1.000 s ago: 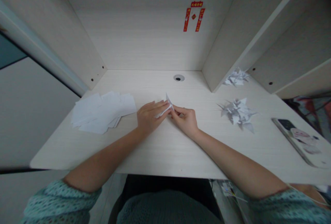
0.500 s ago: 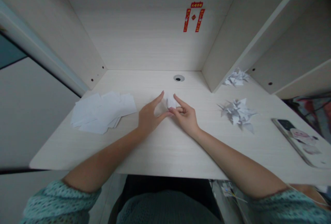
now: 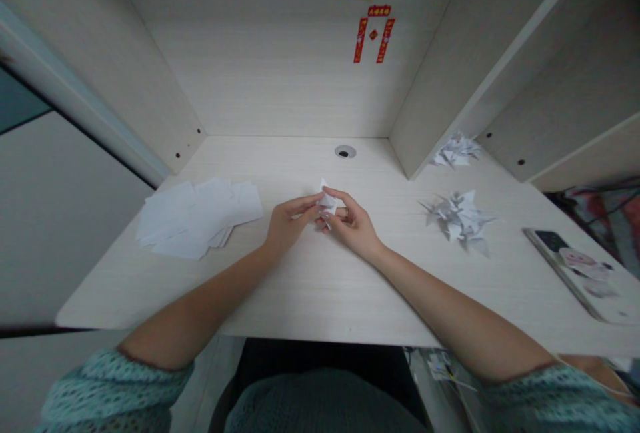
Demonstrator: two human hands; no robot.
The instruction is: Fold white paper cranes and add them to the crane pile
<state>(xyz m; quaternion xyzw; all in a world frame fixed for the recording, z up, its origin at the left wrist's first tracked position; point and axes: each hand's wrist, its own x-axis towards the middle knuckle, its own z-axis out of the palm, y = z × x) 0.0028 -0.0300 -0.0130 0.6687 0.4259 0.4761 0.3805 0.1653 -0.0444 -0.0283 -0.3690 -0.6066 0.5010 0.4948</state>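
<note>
Well, from where I stand, the person sits at a pale wood-grain desk [image 3: 310, 293] and keeps both forearms on it, with the hands close together near the middle. The left hand [image 3: 290, 223] and the right hand [image 3: 353, 223] hold one small folded white paper [image 3: 327, 203] between them in a narrow pinch, and the fingers of each hand come to it from its own side. These fingers cover the lower part of the paper, so its exact shape is hard to see, but its pointed tip stands up above them. Left of the hands lies a loose stack of white paper sheets [image 3: 197, 218], not touching the left hand. On the right side are a heap of folded paper shapes [image 3: 459, 218] and, farther back against the side panel [image 3: 435, 66], a second heap [image 3: 456, 150]. A phone in a printed case [image 3: 565, 266] lies near the right edge. Behind the hands there is a small round cable hole [image 3: 345, 151], and above it red paper decorations [image 3: 374, 34] hang on the back panel.
</note>
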